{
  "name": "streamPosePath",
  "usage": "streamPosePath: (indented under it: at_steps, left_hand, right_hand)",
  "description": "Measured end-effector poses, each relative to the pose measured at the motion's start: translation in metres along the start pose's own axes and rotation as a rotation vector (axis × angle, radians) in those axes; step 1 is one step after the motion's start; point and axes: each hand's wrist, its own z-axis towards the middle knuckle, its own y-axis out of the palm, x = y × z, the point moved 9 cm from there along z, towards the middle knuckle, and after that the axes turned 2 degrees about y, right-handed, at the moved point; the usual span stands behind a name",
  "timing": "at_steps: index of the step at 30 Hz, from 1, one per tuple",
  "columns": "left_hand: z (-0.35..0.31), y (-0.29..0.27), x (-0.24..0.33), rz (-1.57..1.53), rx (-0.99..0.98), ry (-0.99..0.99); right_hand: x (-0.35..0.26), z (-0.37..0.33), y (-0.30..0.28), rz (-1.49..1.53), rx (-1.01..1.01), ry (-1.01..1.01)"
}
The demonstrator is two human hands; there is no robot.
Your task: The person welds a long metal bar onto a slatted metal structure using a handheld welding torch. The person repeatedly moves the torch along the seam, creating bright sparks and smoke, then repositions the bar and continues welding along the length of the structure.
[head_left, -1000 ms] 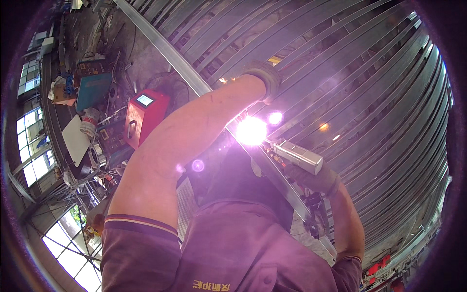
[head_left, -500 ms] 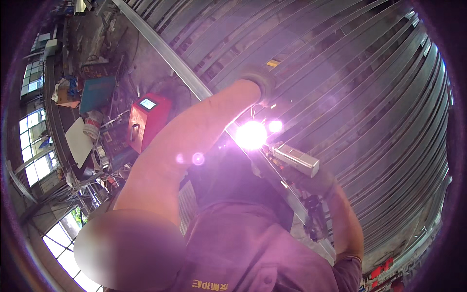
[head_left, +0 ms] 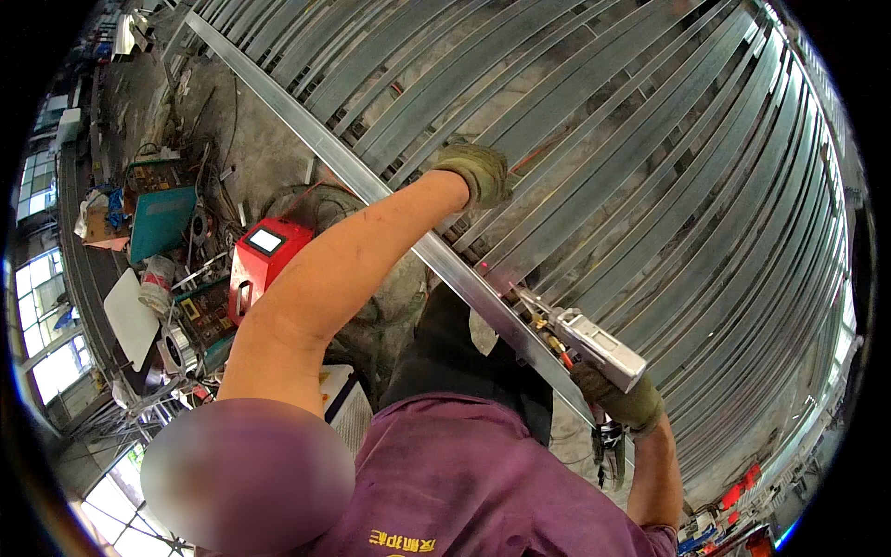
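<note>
Right hand (head_left: 620, 401): fingers clamped on torch (head_left: 599, 347), near rail (head_left: 320, 144) edge; wrist drift may scorch bars (head_left: 557, 223). Left hand (head_left: 478, 174): finger state unclear.

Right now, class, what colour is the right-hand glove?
The right-hand glove is olive green, best seen in the head view.

- On the front of the purple shirt (head_left: 492, 469), I see one short row of yellow characters (head_left: 402, 541), close to the lower edge of my view.
- Just below that row I catch a bit of a curved yellow mark (head_left: 397, 554), cut off by the edge, so I can't say what it is.
- The red box (head_left: 290, 243) has a small screen (head_left: 265, 241) that glares white at my end; I can read nothing on it.
- The pale tub (head_left: 156, 286) shows reddish patches, too small for me to tell whether they are print.
</note>
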Motion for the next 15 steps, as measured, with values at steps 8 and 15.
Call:
streamPosePath:
  at_steps: [8, 15]
  left_hand:
    - [0.026, 0.016, 0.019, 0.084, -0.007, 0.203]
    - [0.033, 0.010, 0.034, 0.174, 0.026, 0.212]
  right_hand:
    - [-0.072, 0.074, 0.018, 0.042, -0.072, -0.041]
    - [-0.043, 0.096, 0.017, 0.171, -0.119, 0.137]
